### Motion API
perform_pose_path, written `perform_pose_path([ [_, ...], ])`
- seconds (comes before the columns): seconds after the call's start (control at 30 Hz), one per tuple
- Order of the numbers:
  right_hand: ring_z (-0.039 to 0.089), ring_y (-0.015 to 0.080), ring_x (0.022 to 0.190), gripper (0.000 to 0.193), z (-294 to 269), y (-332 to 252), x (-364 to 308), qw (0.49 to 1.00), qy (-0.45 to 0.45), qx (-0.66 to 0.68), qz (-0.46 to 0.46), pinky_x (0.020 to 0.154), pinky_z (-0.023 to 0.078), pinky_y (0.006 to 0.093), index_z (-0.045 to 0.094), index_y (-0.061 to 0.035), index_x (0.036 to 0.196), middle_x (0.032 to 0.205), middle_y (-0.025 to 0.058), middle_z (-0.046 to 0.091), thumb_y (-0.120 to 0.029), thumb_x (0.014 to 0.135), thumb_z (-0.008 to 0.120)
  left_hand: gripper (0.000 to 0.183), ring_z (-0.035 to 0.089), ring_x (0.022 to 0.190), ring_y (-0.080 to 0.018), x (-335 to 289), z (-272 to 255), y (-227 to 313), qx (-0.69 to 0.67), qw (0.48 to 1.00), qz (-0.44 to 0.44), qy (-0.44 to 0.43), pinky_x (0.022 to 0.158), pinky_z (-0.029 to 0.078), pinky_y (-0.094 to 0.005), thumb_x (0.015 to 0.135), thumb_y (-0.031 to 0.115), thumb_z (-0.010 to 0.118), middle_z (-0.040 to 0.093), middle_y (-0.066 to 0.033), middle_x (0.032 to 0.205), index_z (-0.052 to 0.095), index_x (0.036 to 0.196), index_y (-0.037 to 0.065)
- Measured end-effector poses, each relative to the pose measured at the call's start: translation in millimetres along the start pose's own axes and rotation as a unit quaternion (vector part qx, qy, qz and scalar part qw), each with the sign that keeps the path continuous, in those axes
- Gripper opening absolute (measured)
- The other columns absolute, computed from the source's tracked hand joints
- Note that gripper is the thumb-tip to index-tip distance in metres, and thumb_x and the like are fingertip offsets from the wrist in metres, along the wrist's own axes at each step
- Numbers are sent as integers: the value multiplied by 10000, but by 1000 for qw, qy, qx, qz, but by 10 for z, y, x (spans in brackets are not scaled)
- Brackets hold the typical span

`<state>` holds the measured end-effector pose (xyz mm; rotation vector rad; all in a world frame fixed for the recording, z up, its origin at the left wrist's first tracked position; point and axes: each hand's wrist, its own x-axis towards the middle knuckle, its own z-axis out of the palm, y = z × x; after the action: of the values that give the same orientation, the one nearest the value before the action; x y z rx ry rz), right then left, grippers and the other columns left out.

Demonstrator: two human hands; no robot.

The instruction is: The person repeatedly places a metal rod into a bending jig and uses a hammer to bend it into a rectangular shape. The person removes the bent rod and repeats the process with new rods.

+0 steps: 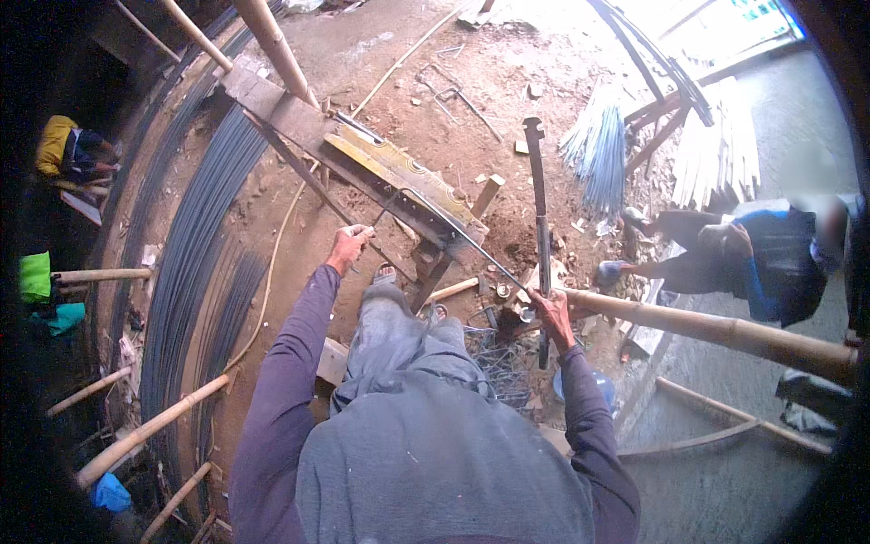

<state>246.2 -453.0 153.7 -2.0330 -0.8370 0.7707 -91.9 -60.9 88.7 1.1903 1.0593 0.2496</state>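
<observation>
Left hand (348, 246) grips thin dark grey steel rod (453, 227); just beyond the grip, yellow-painted plate (399, 168) on weathered brown-grey wooden bench (290, 118). Right hand (553, 313) grips dark grey, near-black bending lever (540, 227). Beside that grip, tan bamboo pole (725, 331). Under both grips, reddish-brown dirt ground (471, 100). Left of left grip, blue-grey rod bundle (195, 245), striped with fine parallel lines. Sleeves purple-grey, jacket grey. Far right of right grip, person in blue-and-black top (779, 258). Pale silver-blue rod sheaf (603, 145) beyond.
</observation>
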Motion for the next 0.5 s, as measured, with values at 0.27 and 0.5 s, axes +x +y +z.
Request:
perform_pose_path([
  [0.27, 575, 74, 617, 252, 152, 574, 206, 994, -37, 15, 105, 551, 419, 259, 695, -37, 843, 714, -1, 677, -277, 912, 729, 205, 471, 479, -67, 229, -4, -256, -14, 993, -111, -32, 414, 369, -252, 969, 247, 641, 553, 17, 648, 662, 961, 44],
  [0.5, 575, 78, 634, 262, 207, 825, 422, 995, -39, -38, 80, 572, 442, 276, 687, -14, 876, 725, 2, 670, -270, 897, 741, 287, 546, 485, -118, 375, 34, -250, 25, 983, -181, -34, 417, 425, -277, 981, 336, 621, 570, -15, 680, 662, 1006, 53],
])
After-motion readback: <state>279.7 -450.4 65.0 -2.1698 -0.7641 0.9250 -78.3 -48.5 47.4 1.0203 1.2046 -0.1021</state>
